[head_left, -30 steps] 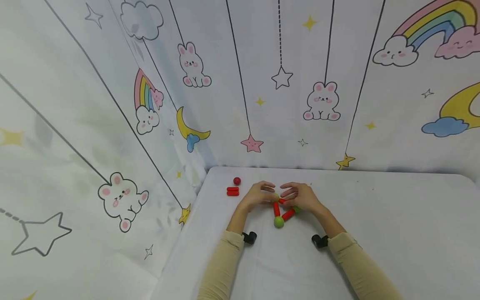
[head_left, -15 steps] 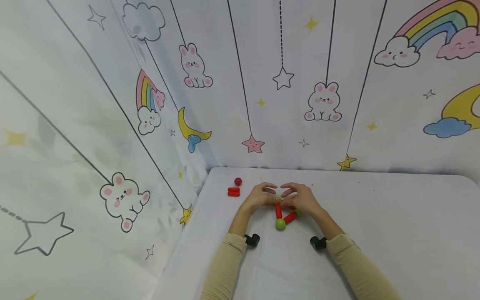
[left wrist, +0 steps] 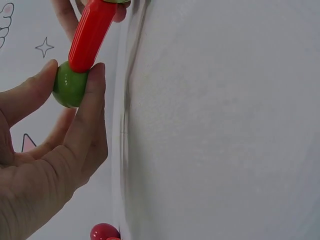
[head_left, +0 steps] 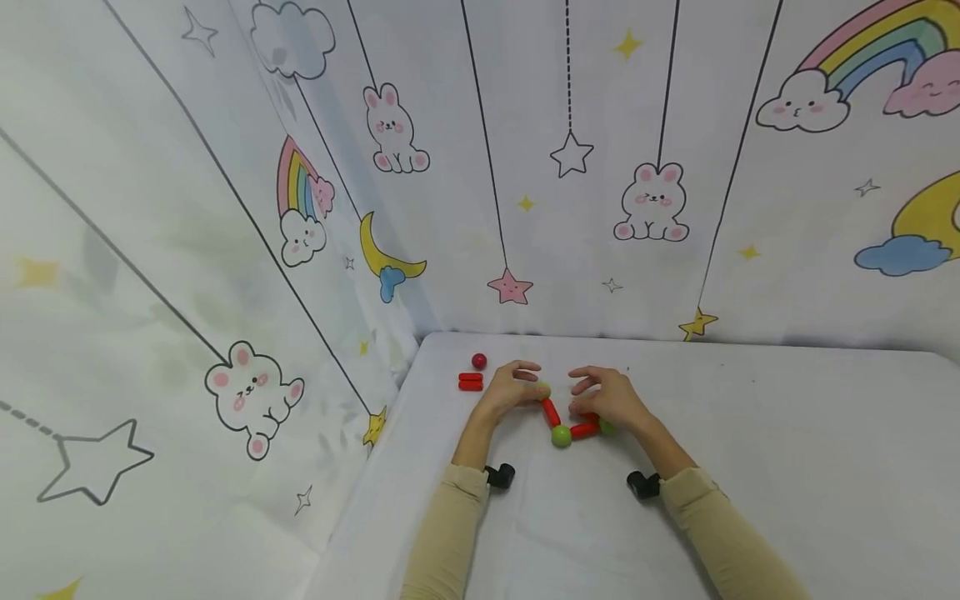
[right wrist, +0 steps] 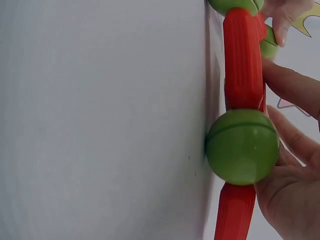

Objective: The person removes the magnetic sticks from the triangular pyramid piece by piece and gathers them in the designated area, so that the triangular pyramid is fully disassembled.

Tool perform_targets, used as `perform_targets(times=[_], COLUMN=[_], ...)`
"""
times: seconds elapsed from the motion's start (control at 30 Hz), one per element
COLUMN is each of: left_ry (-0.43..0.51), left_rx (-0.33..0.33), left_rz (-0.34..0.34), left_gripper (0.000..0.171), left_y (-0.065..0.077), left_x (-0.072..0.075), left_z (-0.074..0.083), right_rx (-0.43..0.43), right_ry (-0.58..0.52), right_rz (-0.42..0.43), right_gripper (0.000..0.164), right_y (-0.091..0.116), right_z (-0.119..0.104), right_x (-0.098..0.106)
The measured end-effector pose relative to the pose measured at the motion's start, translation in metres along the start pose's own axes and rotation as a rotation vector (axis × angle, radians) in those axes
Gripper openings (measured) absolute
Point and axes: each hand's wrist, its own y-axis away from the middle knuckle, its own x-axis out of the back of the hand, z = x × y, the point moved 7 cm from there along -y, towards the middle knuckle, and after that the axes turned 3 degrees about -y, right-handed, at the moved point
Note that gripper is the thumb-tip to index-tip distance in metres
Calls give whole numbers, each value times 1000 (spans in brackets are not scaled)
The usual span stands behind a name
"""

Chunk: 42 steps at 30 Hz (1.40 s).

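Note:
In the head view, red rods joined by green balls form an open chain on the table. My left hand [head_left: 513, 390] pinches the end green ball [left wrist: 70, 86] between thumb and fingers; a ribbed red rod [left wrist: 92, 35] runs from it to the front green ball [head_left: 561, 436]. A second red rod [head_left: 585, 430] links that front ball to the right-hand green ball [right wrist: 242, 146]. My right hand [head_left: 611, 400] grips another red rod beside that ball, mostly hidden by the fingers. A further red rod [right wrist: 235, 212] sticks out below the ball in the right wrist view.
Two loose red rods [head_left: 470, 382] lie side by side at the table's back left, with a red ball [head_left: 479, 361] behind them. The white table [head_left: 787, 433] meets a printed curtain [head_left: 585, 275] along its back edge.
My left hand has shifted left with its green ball, so a gap has opened between the two hands. The left rod has swung outward, and the chain has spread wider.

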Motion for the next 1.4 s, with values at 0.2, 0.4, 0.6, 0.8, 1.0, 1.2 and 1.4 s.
perform_targets(times=[0.2, 0.4, 0.6, 0.8, 1.0, 1.2, 1.4], left_ry=[26, 30, 2, 14, 28, 92, 80], left_rx=[-1, -5, 6, 15, 16, 11, 16], left_rz=[-12, -18, -20, -20, 29, 114, 135], left_gripper=[58, 56, 54, 56, 65, 65, 62], left_y=[1, 2, 0, 0, -2, -7, -14], left_x=[-6, -13, -18, -19, -16, -3, 5], left_z=[1, 4, 1, 0, 3, 9, 18], right_rx=[23, 7, 25, 3, -41, -77, -74], right_ry=[-4, -44, -34, -24, -18, 2, -27], right_rz=[1, -18, -7, 13, 19, -9, -4], right_gripper=[59, 64, 62, 68, 74, 75, 69], right_y=[-1, 0, 3, 3, 3, 4, 6], right_z=[-6, -8, -12, -13, -12, -7, -7], right_x=[-6, -14, -14, -11, -9, -11, -9])
